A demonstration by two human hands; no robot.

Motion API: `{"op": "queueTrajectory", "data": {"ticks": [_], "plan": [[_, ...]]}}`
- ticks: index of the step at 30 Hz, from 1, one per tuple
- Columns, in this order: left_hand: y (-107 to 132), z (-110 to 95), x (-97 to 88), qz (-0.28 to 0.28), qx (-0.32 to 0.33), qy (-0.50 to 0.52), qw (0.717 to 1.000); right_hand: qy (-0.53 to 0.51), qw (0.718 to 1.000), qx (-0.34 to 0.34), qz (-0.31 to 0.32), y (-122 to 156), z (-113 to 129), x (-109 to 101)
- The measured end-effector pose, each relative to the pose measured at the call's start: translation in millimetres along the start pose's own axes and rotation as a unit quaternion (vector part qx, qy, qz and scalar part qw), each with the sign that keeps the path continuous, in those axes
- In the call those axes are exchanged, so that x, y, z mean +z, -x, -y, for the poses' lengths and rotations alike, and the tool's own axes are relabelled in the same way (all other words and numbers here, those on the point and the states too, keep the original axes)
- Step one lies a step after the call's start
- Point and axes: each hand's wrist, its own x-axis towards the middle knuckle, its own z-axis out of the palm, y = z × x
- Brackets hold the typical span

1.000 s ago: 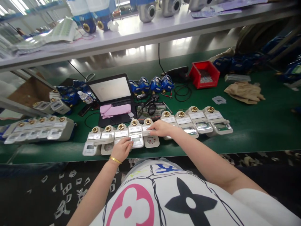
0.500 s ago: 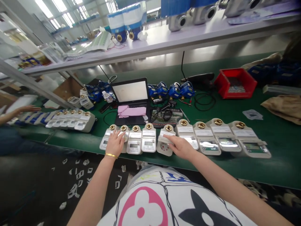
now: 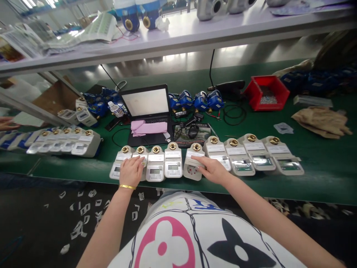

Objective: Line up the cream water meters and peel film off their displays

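A row of light-grey water meters with brass ports stands along the bench's front edge. My left hand (image 3: 131, 172) lies over the second water meter (image 3: 141, 152) from the left, fingers stretched across its upper face; its display is mostly hidden. My right hand (image 3: 213, 170) is at a meter with a round red-dotted face (image 3: 193, 171). Its index finger and thumb close around the raised flip cover (image 3: 194, 161) of that meter. Between my hands are two meters with displays, one of them a meter (image 3: 173, 163) beside the red-dotted one. To the right, several meters show green circuit boards (image 3: 244, 166).
Behind the row are an open laptop (image 3: 146, 104) with a pink cloth (image 3: 149, 128), blue meter bodies (image 3: 200, 100) and a red bin (image 3: 266, 93) of small parts. More meters (image 3: 85, 143) stand at left. A shelf (image 3: 178, 46) crosses above. Another person's hand (image 3: 6, 123) shows at far left.
The view has shifted, so the bench things appear further left and the shelf higher. Both hands stay at the same meters, with little visible finger movement.
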Motion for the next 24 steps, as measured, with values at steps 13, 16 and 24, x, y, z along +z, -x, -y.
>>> {"op": "queueTrajectory", "data": {"ticks": [13, 16, 24], "plan": [[5.5, -3.9, -1.5, -0.021, 0.011, 0.029, 0.999, -0.043, 0.999, 0.021, -0.026, 4.6, 0.8, 6.7], [5.3, -2.8, -1.0, -0.028, 0.017, 0.030, 0.999, -0.048, 0.998, 0.027, -0.022, 4.6, 0.9, 6.4], [7.4, -1.2, -0.3, -0.024, 0.021, 0.033, 0.999, -0.054, 0.997, 0.042, -0.022, 5.8, 2.1, 7.3]]}}
